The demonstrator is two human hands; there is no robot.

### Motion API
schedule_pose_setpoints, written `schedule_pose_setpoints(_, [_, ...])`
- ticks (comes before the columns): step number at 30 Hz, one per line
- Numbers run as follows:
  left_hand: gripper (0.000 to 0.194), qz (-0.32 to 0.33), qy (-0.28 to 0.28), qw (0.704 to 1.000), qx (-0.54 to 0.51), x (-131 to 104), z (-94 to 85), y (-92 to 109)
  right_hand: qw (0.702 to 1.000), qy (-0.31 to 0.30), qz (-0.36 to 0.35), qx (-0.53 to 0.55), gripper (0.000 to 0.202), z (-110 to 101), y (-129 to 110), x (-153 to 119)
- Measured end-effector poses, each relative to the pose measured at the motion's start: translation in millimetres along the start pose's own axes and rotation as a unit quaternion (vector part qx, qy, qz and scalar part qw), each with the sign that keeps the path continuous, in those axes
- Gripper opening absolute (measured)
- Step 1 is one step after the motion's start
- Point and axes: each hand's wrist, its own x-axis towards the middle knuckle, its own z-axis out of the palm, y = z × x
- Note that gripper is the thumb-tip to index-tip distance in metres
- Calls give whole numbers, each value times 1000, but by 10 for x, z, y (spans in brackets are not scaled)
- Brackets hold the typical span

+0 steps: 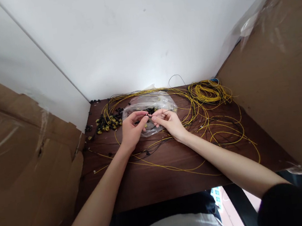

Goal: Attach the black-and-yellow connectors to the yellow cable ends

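My left hand [134, 129] and my right hand [170, 122] meet above a clear plastic bag [152, 99] on the dark brown table. The left fingertips pinch a small dark part. Close beside it, the right thumb and forefinger are closed on a thin dark wire, which runs off to the right. Where the wire meets the small part is too tiny to make out. Inside the bag, partly behind my hands, lie black pieces. A pile of black and yellow connectors [110, 121] sits just left of the bag.
Yellow and black wires [194, 104] stretch along the back and right of the table [160, 185], with a yellow coil [209, 92] at the back right. Loose wires cross in front of my hands. Cardboard [23, 172] stands at left, more cardboard [281, 75] at right, and a white wall behind.
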Motion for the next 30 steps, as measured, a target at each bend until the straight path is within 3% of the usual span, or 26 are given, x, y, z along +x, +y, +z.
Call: schedule_pose_setpoints(30, [26,16,-47,995,85,-7,-25,-46,998,26,-27,-44,26,-14,35,-12])
